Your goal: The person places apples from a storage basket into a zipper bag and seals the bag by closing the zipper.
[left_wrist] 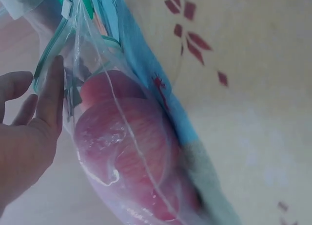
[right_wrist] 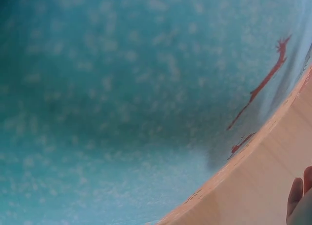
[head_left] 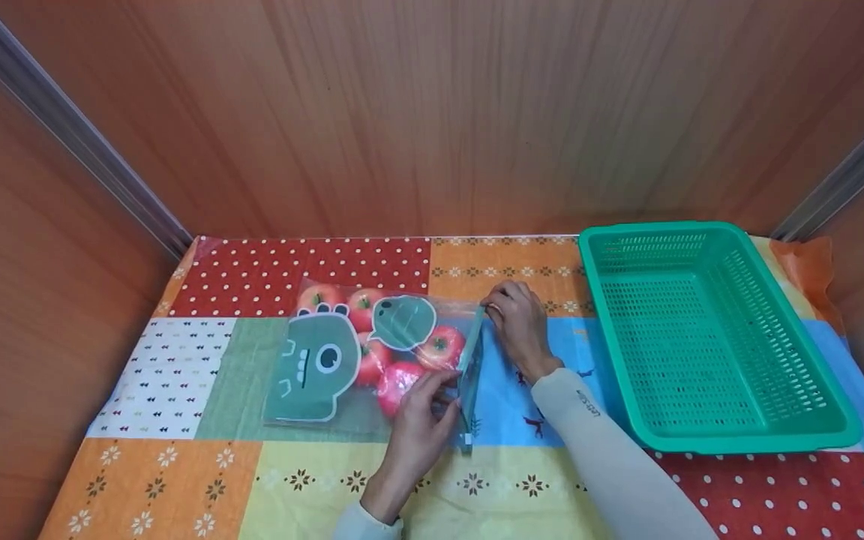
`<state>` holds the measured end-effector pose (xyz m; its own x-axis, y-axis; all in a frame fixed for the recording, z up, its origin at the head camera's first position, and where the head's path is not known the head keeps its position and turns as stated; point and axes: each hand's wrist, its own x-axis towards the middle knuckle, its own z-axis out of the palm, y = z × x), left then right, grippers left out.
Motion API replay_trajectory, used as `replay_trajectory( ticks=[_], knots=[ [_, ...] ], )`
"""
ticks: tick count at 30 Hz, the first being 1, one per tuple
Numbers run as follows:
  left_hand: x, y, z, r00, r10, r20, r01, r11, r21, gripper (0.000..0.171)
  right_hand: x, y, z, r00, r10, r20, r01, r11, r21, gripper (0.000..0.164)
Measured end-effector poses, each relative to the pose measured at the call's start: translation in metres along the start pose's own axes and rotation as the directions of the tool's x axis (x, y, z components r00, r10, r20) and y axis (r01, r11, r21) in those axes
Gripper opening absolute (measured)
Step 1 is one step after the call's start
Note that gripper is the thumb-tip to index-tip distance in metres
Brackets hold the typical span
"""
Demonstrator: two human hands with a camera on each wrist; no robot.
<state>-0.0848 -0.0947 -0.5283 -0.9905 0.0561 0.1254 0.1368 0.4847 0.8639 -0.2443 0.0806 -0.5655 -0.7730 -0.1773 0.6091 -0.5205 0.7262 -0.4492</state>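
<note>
A clear zip bag [head_left: 319,409] with a green cartoon print lies flat, holding several red apples [head_left: 441,345]. Its zip edge faces right, and a white slider [head_left: 466,439] sits at the near end. My left hand [head_left: 418,424] pinches the upper layer of that edge around its middle; in the left wrist view the fingers [left_wrist: 51,96] are at the green zip strip, beside the bulging apples [left_wrist: 129,142]. At the far corner of the opening, my right hand [head_left: 520,326] grips the edge between thumb and fingers. Only a few right fingertips [right_wrist: 295,198] show in the right wrist view.
To the right of my right forearm stands a green perforated basket [head_left: 612,337]. A patchwork cloth [head_left: 177,375] covers the table. Wooden panels [head_left: 432,112] rise behind and at both sides. Some orange cloth [head_left: 807,274] bunches up beyond the basket.
</note>
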Motion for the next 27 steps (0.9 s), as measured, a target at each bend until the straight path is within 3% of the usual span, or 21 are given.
replay_trajectory(
  ticks=[5, 9, 11, 13, 15, 16, 20, 22, 24, 27],
  knots=[
    [-0.004, 0.0, -0.004, 0.995, 0.076, 0.071, -0.085, 0.988, 0.129, 0.047, 0.0, -0.001, 0.0, 1.0, 0.014, -0.002, -0.014, 1.0, 0.0, 0.005],
    [-0.008, 0.002, -0.009, 0.982, 0.083, 0.17, -0.125, 0.959, 0.254, 0.05, 0.001, -0.002, -0.001, 1.0, 0.02, -0.004, -0.02, 1.0, 0.002, 0.004],
    [-0.011, 0.002, -0.011, 0.971, 0.08, 0.223, -0.154, 0.929, 0.338, 0.052, 0.001, -0.002, -0.001, 1.0, 0.024, -0.004, -0.024, 1.0, 0.001, 0.004],
    [-0.013, 0.002, -0.012, 0.958, 0.09, 0.273, -0.208, 0.873, 0.441, 0.055, 0.001, -0.002, -0.001, 1.0, 0.028, 0.0, -0.028, 1.0, -0.001, 0.004],
    [-0.015, 0.002, -0.012, 0.94, 0.117, 0.32, -0.286, 0.781, 0.556, 0.057, 0.001, -0.002, -0.001, 0.999, 0.034, 0.004, -0.034, 0.999, -0.001, 0.004],
    [-0.016, 0.001, -0.011, 0.93, 0.136, 0.343, -0.332, 0.713, 0.617, 0.058, 0.001, -0.002, -0.002, 0.999, 0.037, 0.007, -0.037, 0.999, -0.002, 0.004],
    [-0.019, -0.003, -0.007, 0.883, 0.197, 0.426, -0.47, 0.394, 0.79, 0.053, 0.001, -0.002, -0.002, 0.999, 0.04, 0.013, -0.04, 0.999, 0.0, 0.005],
    [-0.02, -0.004, -0.004, 0.865, 0.206, 0.457, -0.499, 0.263, 0.826, 0.051, 0.001, -0.003, -0.002, 0.999, 0.038, 0.01, -0.038, 0.999, 0.001, 0.005],
    [-0.022, -0.005, -0.001, 0.854, 0.205, 0.478, -0.514, 0.186, 0.837, 0.05, 0.0, -0.002, -0.002, 0.999, 0.04, 0.012, -0.04, 0.999, 0.005, 0.005],
    [-0.024, -0.007, 0.002, 0.84, 0.199, 0.504, -0.532, 0.124, 0.838, 0.048, -0.001, -0.002, -0.002, 0.999, 0.049, 0.02, -0.049, 0.999, 0.01, 0.005]
  ],
)
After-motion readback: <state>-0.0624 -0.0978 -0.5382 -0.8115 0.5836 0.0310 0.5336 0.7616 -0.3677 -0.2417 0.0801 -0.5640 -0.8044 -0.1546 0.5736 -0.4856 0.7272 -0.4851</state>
